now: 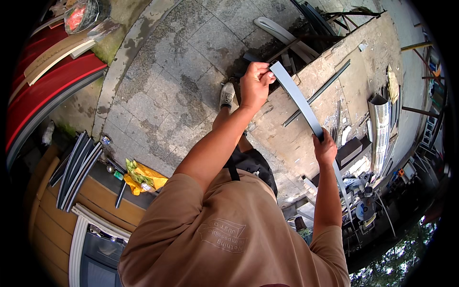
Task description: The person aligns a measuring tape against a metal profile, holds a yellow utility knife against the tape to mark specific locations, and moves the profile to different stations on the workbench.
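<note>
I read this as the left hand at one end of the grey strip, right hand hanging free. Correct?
Not quite: the head view shows the right hand gripping the grey strip farther along, not hanging free. The left hand is indeed at one end.

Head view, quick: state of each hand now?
Left hand: curled at one end of the grey bar; grip unclear.
Right hand: closed, holding the grey bar.
</note>
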{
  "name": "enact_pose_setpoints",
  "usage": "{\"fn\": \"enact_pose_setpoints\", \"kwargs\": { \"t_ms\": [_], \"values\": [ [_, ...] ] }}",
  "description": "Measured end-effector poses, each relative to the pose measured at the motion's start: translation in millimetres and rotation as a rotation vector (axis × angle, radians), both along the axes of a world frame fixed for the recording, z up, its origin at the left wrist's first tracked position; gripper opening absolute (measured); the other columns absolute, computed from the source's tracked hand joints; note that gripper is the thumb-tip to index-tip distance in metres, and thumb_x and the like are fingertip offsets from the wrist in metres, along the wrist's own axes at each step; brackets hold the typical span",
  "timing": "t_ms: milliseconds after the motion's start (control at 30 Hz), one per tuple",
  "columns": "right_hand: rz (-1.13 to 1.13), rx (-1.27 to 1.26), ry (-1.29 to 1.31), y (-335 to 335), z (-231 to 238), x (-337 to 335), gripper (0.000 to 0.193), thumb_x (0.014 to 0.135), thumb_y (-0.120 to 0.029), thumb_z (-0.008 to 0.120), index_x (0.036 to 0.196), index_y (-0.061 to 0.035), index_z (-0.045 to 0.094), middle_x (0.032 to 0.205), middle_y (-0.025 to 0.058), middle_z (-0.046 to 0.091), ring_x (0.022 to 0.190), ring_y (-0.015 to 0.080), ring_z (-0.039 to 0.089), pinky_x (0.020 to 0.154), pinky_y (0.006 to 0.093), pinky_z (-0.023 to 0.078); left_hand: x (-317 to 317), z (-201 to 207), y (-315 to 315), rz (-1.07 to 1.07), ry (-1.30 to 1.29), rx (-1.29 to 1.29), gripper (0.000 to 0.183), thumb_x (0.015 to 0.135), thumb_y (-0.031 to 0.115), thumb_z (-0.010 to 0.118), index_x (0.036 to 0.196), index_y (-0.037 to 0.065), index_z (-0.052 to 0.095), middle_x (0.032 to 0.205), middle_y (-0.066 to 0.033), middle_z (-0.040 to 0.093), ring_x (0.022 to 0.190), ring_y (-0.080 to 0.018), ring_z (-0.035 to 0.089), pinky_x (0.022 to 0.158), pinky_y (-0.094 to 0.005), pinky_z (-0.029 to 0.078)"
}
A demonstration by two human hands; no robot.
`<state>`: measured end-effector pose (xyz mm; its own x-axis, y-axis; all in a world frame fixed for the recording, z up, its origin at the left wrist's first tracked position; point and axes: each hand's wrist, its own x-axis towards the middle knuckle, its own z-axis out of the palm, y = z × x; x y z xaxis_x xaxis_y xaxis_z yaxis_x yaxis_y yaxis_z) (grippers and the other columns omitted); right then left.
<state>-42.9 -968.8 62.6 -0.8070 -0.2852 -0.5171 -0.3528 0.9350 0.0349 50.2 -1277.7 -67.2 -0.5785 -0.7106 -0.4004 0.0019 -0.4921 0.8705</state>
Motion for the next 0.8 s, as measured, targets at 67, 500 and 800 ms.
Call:
{"fn": "enact_pose_setpoints", "kwargs": {
  "t_ms": [67,500,800],
  "values": [
    [0.006,-0.003,0.001,1.1,-0.3,-0.4,0.043,0.093,-0.035,0.079,0.133,-0.0177,0.072,0.116,0.0162,0.078,0.104,0.041,0.075,0.088,0.0501,0.059,0.1,-0.6,0.0,0.004,0.002,0.011,0.025,0.104,-0.008,0.064,0.127,-0.002,0.055,0.109,-0.0158,0.073,0.094,-0.0188,0.076,0.085,-0.0345,0.067],
    [0.001,-0.001,-0.019,0.1,3.4,-2.0,0.049,0.094,-0.036,0.079,0.137,-0.0161,0.07,0.118,0.016,0.079,0.106,0.0383,0.076,0.092,0.0481,0.06,4.1,3.3,-2.5,-0.045,-0.02,0.016,0.029,0.105,-0.007,0.063,0.132,0.0,0.054,0.11,-0.0146,0.074,0.094,-0.0194,0.076,0.087,-0.0349,0.066],
    [0.047,-0.023,-0.021,5.7,4.3,-3.2,0.049,0.094,-0.037,0.078,0.137,-0.0143,0.069,0.123,0.013,0.077,0.109,0.0371,0.075,0.094,0.0467,0.059,-0.1,1.7,-3.8,-0.046,-0.062,0.007,0.031,0.104,-0.009,0.064,0.132,0.0,0.054,0.11,-0.014,0.074,0.094,-0.0188,0.076,0.086,-0.033,0.066]
  ]
}}
